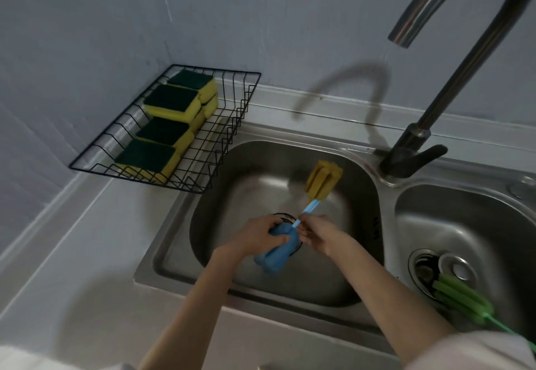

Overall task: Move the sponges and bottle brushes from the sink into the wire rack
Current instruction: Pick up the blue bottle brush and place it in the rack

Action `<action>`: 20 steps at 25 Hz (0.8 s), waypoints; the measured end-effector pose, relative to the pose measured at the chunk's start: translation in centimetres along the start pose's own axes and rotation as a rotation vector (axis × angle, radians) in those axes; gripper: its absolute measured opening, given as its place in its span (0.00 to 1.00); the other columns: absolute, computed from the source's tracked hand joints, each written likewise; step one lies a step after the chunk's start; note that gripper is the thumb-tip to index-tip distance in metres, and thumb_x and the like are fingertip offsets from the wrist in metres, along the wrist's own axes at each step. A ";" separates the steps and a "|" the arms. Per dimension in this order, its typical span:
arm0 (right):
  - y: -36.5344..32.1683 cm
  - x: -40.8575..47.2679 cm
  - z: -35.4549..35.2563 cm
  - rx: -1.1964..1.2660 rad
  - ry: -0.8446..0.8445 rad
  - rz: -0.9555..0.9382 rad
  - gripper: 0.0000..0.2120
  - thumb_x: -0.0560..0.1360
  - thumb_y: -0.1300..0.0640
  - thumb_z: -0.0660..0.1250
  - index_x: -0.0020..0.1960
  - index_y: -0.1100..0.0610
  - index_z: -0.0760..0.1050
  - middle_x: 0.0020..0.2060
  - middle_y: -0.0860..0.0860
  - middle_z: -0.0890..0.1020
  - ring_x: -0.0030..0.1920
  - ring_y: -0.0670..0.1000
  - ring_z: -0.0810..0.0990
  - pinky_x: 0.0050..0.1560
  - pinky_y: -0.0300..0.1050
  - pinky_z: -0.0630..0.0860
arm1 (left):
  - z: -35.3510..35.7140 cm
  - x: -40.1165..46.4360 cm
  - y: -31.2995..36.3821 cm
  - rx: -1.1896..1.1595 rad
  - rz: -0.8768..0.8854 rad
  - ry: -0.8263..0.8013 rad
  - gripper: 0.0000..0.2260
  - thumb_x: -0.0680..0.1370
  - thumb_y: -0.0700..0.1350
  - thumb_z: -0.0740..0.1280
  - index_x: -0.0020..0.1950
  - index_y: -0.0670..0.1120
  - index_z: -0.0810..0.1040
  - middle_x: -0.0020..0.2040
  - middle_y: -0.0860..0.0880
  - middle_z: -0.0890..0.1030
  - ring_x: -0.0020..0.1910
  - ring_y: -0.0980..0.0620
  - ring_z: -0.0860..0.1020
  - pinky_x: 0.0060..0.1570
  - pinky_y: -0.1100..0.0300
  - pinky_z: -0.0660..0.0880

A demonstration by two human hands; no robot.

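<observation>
Both hands busy — left hand (255, 234) grips blue brush (277, 253), right hand (320, 234) yellow brush (323, 178)

Lighting: dim, cool grey-blue cast overall. Source: not in view; seemingly above and to the right, judging by shadow direction. Shadows: the tap (452, 59) throws a soft curved shadow on the wall (116, 7) behind it, to its left; the wire rack (226, 126) casts faint shade on the counter (87, 239). Glare: mild, dull sheen on the walls of the left sink (359, 195) and right sink (412, 210); no blown highlights. Blur: slight overall softness; the left hand (255, 239) and right hand (322, 236) smear a little. Distortion: wide-angle bending, counter edge and tap curve toward frame edges. Corners: bottom edge soft and hazy.
</observation>
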State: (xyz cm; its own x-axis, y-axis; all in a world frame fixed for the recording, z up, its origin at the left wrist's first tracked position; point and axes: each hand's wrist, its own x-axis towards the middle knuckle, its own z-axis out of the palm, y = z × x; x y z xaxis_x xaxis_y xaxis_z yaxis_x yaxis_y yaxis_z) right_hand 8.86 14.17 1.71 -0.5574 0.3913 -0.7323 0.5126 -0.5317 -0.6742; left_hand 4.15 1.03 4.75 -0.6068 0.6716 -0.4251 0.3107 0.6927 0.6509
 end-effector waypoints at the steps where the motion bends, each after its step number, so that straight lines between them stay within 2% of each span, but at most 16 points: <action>1: -0.4 -0.4 0.1 -0.018 -0.009 -0.023 0.12 0.79 0.64 0.57 0.36 0.59 0.67 0.30 0.53 0.69 0.25 0.46 0.74 0.18 0.33 0.73 | -0.2 -0.2 0.1 -0.011 0.006 0.010 0.19 0.75 0.47 0.65 0.65 0.46 0.70 0.64 0.46 0.75 0.61 0.48 0.74 0.55 0.62 0.69; 3: -1.2 -1.2 0.4 -0.038 -0.034 -0.057 0.12 0.79 0.64 0.57 0.36 0.59 0.67 0.29 0.53 0.68 0.16 0.42 0.73 0.18 0.32 0.72 | -0.7 -0.5 0.2 -0.017 0.013 0.030 0.18 0.75 0.48 0.65 0.63 0.47 0.70 0.62 0.45 0.76 0.58 0.49 0.75 0.57 0.56 0.71; 4: -1.6 -1.6 0.5 -0.045 -0.045 -0.073 0.12 0.79 0.64 0.56 0.37 0.58 0.67 0.30 0.53 0.69 0.16 0.42 0.73 0.18 0.32 0.72 | -0.9 -0.8 0.3 -0.025 0.018 0.041 0.17 0.74 0.49 0.65 0.62 0.47 0.71 0.61 0.45 0.77 0.56 0.49 0.75 0.56 0.56 0.71; 7: -2.5 -2.8 1.1 -0.083 -0.063 -0.129 0.11 0.78 0.64 0.57 0.37 0.58 0.67 0.31 0.53 0.71 0.22 0.45 0.75 0.19 0.31 0.73 | -1.4 -1.6 0.5 -0.056 0.040 0.076 0.18 0.75 0.47 0.65 0.63 0.46 0.70 0.62 0.44 0.76 0.58 0.48 0.74 0.53 0.58 0.69; 10: -3.9 -3.7 1.8 -0.092 -0.073 -0.189 0.10 0.78 0.64 0.59 0.38 0.59 0.69 0.32 0.53 0.71 0.28 0.47 0.75 0.21 0.31 0.75 | -2.0 -2.4 0.8 -0.071 0.053 0.108 0.20 0.75 0.46 0.65 0.66 0.45 0.67 0.65 0.44 0.73 0.62 0.47 0.73 0.58 0.56 0.70; 14: -6.7 -5.3 2.5 -0.200 -0.118 -0.283 0.03 0.77 0.64 0.60 0.45 0.61 0.71 0.34 0.54 0.73 0.34 0.47 0.74 0.34 0.36 0.78 | -4.0 -3.1 1.6 -0.114 0.115 0.169 0.23 0.75 0.45 0.66 0.68 0.45 0.65 0.67 0.44 0.72 0.64 0.48 0.71 0.58 0.59 0.69; 15: -7.7 -5.9 2.8 -0.210 -0.126 -0.314 0.03 0.77 0.64 0.60 0.45 0.60 0.71 0.34 0.54 0.73 0.34 0.47 0.74 0.34 0.36 0.78 | -4.7 -3.2 1.9 -0.114 0.137 0.195 0.22 0.75 0.45 0.66 0.68 0.46 0.66 0.66 0.44 0.72 0.62 0.49 0.72 0.56 0.61 0.69; 18: -11.1 -7.8 3.6 -0.199 -0.153 -0.423 0.09 0.77 0.66 0.60 0.39 0.59 0.69 0.32 0.54 0.72 0.33 0.48 0.72 0.26 0.33 0.78 | -7.2 -3.2 3.4 -0.133 0.207 0.287 0.20 0.74 0.43 0.66 0.65 0.46 0.69 0.64 0.44 0.75 0.55 0.54 0.72 0.54 0.63 0.68; 20: -13.3 -9.0 4.3 -0.224 -0.173 -0.493 0.09 0.77 0.66 0.60 0.38 0.59 0.69 0.34 0.54 0.72 0.34 0.48 0.73 0.26 0.32 0.78 | -8.8 -3.2 4.6 -0.134 0.252 0.332 0.19 0.74 0.43 0.66 0.65 0.46 0.69 0.64 0.44 0.75 0.53 0.55 0.71 0.52 0.63 0.69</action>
State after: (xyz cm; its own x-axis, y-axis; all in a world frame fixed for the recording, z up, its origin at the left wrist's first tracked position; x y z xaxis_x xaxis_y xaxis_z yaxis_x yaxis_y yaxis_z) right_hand 4.24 14.46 17.73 -0.8553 0.4139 -0.3117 0.2798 -0.1373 -0.9502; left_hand 1.13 -0.27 14.63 -0.7334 0.6790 -0.0315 0.3949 0.4633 0.7933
